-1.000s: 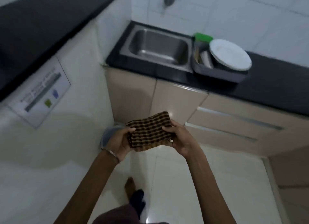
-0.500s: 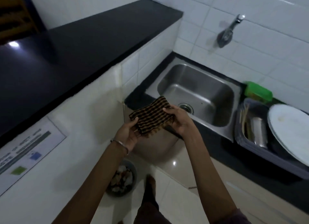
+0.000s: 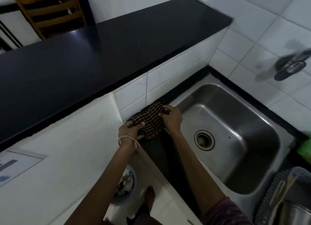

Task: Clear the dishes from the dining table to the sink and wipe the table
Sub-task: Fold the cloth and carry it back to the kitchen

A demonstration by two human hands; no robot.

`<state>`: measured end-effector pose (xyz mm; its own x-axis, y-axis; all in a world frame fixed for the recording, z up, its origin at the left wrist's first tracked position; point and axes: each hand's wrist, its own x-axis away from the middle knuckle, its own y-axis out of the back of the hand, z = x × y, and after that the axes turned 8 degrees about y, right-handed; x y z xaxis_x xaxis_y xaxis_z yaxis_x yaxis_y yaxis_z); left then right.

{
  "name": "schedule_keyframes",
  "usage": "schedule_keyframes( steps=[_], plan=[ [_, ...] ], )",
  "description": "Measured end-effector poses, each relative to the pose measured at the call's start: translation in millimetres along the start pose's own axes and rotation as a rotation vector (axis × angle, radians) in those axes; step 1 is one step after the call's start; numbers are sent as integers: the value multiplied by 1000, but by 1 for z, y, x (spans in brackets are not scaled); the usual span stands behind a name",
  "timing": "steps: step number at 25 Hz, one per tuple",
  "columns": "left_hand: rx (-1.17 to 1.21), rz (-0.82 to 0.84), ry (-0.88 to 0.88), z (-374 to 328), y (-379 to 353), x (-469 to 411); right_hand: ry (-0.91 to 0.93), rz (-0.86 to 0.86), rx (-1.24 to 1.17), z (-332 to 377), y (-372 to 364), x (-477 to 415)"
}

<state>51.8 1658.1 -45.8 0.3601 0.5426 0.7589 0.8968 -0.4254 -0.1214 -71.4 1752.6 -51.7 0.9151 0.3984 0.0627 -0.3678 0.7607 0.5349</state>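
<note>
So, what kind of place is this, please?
Most likely a home kitchen: a steel sink set in a black counter, a tap on the white tiled wall, and a dish rack beside the sink. The left hand and right hand grip a checked cloth.

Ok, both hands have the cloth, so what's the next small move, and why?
Probably carry the brown-and-black checked cloth rightward over the stainless-steel sink toward the wall tap to wet it: both the left hand and right hand grip it above the black counter rim, short of the basin.
</note>
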Motion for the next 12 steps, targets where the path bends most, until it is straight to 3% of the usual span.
schedule_keyframes(
  steps=[3, 6, 8, 12],
  plan=[
    [-168, -142, -101, -4, 6, -3, 81, -54, 172, -1, -1, 3],
    [-518, -275, -459, 4, 11, 3, 274, -156, 214, 7, -3, 18],
    [-743, -291, -603, 9, 14, 8, 415, -62, 311, 9, -11, 31],
    [-1013, -208, -555, 6, 40, 23, 371, 160, 718, 23, -22, 47]
  ],
)
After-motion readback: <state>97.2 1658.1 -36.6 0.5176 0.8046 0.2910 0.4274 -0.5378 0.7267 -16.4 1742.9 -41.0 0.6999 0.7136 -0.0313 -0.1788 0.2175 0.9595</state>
